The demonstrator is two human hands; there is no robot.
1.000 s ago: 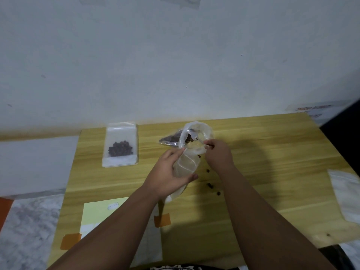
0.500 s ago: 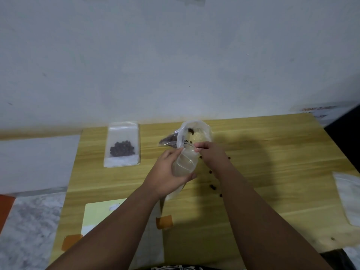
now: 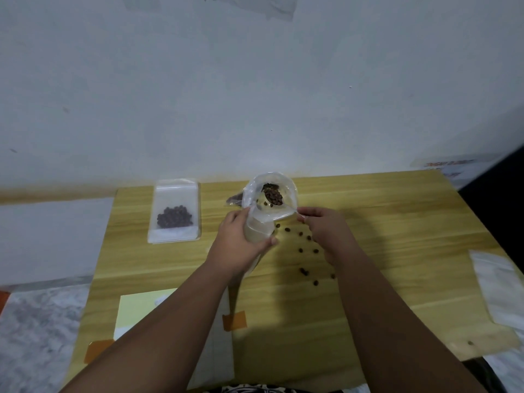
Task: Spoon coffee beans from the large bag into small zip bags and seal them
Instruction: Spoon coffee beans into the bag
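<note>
My left hand point(image 3: 241, 242) is wrapped around a clear small zip bag point(image 3: 259, 231), held up off the wooden table point(image 3: 397, 222) with its open mouth tilted toward me. A clump of coffee beans point(image 3: 272, 194) shows inside the mouth. My right hand point(image 3: 326, 231) pinches the right side of the bag's rim. Whether a spoon is in those fingers I cannot tell. Behind the bag, a dark corner of the large bag point(image 3: 234, 198) lies on the table, mostly hidden. Several loose beans point(image 3: 307, 251) are scattered on the table under my right hand.
A filled small zip bag point(image 3: 175, 211) lies flat at the back left. A yellow sheet point(image 3: 136, 310) is taped down with orange tape point(image 3: 234, 320) near the front left edge. More clear bags point(image 3: 496, 287) lie at the right edge. A wall stands right behind the table.
My right hand has moved from the bag's mouth to its right rim. A clump of beans now shows inside the bag, and more beans lie spilled on the table.
</note>
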